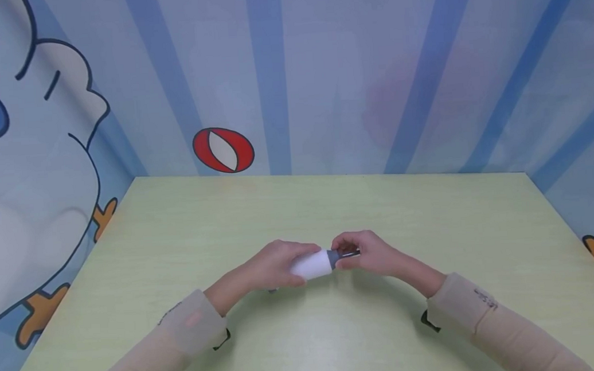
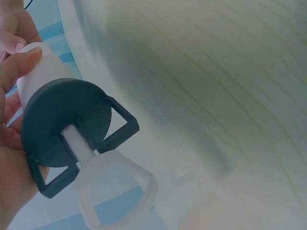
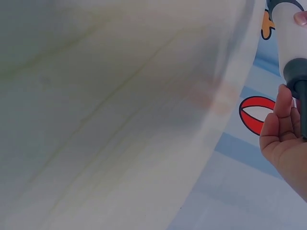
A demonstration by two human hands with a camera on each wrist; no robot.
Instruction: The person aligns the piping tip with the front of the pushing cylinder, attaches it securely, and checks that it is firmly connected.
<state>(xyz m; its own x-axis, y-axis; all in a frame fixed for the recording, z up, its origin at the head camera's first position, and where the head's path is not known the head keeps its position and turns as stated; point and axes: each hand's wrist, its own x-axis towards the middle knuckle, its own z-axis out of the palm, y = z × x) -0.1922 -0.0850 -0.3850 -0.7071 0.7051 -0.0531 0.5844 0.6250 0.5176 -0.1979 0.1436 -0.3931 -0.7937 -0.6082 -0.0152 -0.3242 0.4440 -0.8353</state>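
A hand pump with a white barrel is held above the table, tilted slightly. My left hand grips the barrel, thumb and fingers wrapped round it. In the left wrist view the pump's dark end cap has a lug on each side, and a pale ring handle sticks out from its middle. My right hand is at the other end, its curled fingers pinching the grey tip. In the right wrist view a dark collar leads to a narrow nozzle running along the fingers; the thumb is mostly hidden.
A pale yellow-green table lies below both hands. Behind it stands a blue striped wall with a red-and-white ball picture. Cartoon figures cover the side walls.
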